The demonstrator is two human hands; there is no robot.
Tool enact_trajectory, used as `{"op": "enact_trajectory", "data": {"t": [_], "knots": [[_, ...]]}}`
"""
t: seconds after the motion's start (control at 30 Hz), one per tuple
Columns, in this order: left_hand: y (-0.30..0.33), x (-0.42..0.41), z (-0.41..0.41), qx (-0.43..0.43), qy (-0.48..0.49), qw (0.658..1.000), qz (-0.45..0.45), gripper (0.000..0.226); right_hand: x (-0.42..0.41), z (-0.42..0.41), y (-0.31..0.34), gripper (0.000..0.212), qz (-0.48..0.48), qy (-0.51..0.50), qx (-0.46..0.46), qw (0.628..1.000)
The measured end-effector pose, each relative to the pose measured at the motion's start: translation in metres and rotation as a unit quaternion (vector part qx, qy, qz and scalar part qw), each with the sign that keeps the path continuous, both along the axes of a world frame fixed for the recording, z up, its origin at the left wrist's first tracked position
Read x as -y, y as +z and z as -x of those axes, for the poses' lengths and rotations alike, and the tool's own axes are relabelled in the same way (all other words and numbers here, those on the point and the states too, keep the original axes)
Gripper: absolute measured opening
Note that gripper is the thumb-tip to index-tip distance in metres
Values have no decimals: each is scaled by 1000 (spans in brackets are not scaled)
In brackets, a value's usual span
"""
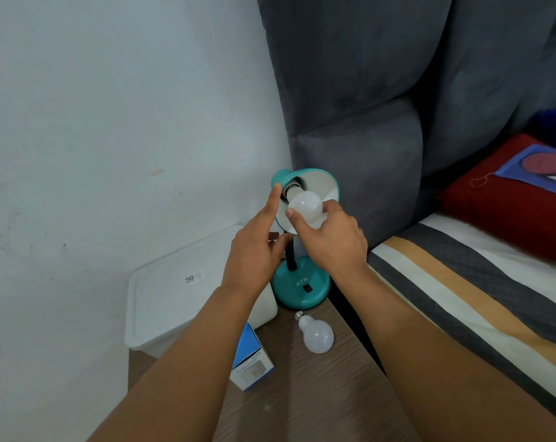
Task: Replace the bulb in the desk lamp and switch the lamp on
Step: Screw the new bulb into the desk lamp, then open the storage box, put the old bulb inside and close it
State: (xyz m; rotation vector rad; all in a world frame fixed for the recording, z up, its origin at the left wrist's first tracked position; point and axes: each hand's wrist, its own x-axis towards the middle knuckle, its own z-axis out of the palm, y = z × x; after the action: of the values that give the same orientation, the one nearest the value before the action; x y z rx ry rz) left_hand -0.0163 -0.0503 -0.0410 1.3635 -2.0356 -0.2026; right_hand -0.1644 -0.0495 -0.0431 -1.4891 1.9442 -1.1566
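A teal desk lamp stands on a wooden bedside table, its round base [300, 287] carrying a black switch. Its shade [318, 180] tilts toward me. A white bulb [303, 204] sits in the shade's socket, unlit. My right hand [329, 237] grips this bulb with thumb and fingers. My left hand [257, 247] is beside the shade, its index fingertip touching the teal rim and the other fingers loosely curled near the black neck. A second white bulb [316, 334] lies loose on the table in front of the base.
A blue and white bulb box [251, 362] lies on the wooden table [318, 393] near my left forearm. A white plastic bin [171, 298] stands at the left by the wall. A grey headboard [381, 106] and a striped bed [461, 298] are on the right.
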Motion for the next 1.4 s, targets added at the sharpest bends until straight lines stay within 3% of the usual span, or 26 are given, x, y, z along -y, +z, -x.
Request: {"op": "enact_trajectory", "data": {"t": [0.3,0.47,0.67,0.87,1.07,1.2,1.4], "knots": [[5,-5,-2,0,12,1000,-12,95,-6,1,6,73,-24,25,14,999],[15,-12,-11,43,30,998,-43,92,-21,6,8,75,-13,44,26,999],[27,-42,-28,62,36,996,-55,84,-51,9,4,63,36,50,35,998],[22,-85,-60,23,94,992,-79,69,-77,-5,-6,45,30,117,25,992],[-5,-126,-108,15,168,978,-127,66,-84,-33,-19,62,-6,238,6,971],[-22,-141,-144,9,222,964,-143,69,-74,-48,-25,77,7,264,-21,964],[-44,-134,-185,-16,291,942,-165,95,-31,-55,-38,120,-56,273,-68,958]]}}
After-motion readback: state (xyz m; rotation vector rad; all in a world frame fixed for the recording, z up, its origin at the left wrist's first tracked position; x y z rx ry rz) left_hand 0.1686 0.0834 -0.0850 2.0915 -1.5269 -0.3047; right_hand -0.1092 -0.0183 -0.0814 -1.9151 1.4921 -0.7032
